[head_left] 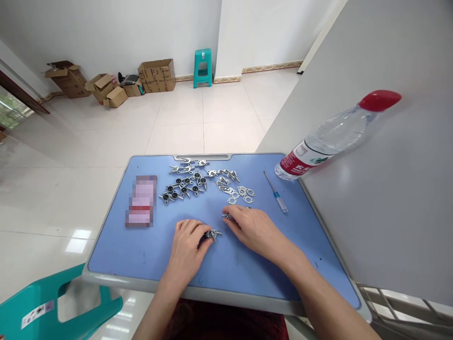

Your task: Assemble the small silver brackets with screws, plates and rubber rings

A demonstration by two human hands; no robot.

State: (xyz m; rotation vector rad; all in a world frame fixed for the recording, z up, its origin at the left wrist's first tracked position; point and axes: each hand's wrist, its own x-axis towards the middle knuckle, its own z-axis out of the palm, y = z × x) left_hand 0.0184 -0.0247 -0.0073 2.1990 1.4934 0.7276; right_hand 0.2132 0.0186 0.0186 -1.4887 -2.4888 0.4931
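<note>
My left hand (189, 241) is closed around a small metal fitting (213, 233), held between thumb and fingers just above the blue table. Part of the fitting is hidden by the fingers. To its right, my right hand (253, 229) is down near the tabletop with thumb and fingertips drawn together at some tiny shiny metal pieces (225, 216), too small to name. Beyond the hands lie several fittings with round black centres (184, 190). Flat oval metal plates with holes (241, 192) are spread just past my right hand. More metal fittings (187, 168) lie at the table's far side.
A screwdriver (276, 192) lies right of the plates. A large water bottle (318, 144) with a red cap stands at the far right corner, beside a grey panel (389, 189). On the left rests a blurred phone-like object (142, 200). A green stool (38, 302) is at lower left.
</note>
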